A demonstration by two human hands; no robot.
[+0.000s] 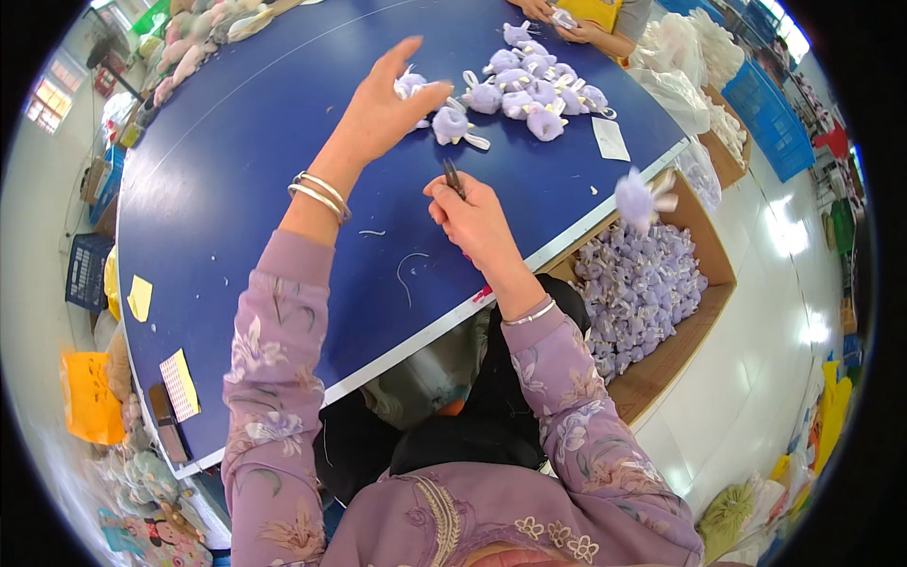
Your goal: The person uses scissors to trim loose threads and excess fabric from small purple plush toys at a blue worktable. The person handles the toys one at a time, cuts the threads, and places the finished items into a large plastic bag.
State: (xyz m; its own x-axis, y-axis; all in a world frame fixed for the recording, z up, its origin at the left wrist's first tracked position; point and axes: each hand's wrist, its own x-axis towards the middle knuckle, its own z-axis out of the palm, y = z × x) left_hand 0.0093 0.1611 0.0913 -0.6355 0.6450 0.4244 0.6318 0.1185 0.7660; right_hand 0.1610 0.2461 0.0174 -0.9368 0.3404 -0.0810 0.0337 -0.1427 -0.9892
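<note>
My left hand (pixel 389 106) is stretched out over the table with thumb and fingers apart. Beside its fingertips lie small lilac plush bunnies, one (pixel 451 125) just right of the thumb and another (pixel 409 85) partly hidden behind the hand. In my right hand (pixel 475 219) are dark thread snips (pixel 453 178), blades pointing away from me; the handle is mostly covered by my fingers. A pile of the same plush bunnies (pixel 534 85) lies farther right. One blurred plush bunny (pixel 637 200) is in mid-air above the cardboard box (pixel 704 250), touched by neither hand.
The box at the table's right edge holds many lilac plush pieces. Loose threads (pixel 404 276) and a white paper (pixel 610 139) lie on the blue table (pixel 236 189). Across it, another person's hands (pixel 567 24) hold a small piece. Blue crates (pixel 770 118) stand at right.
</note>
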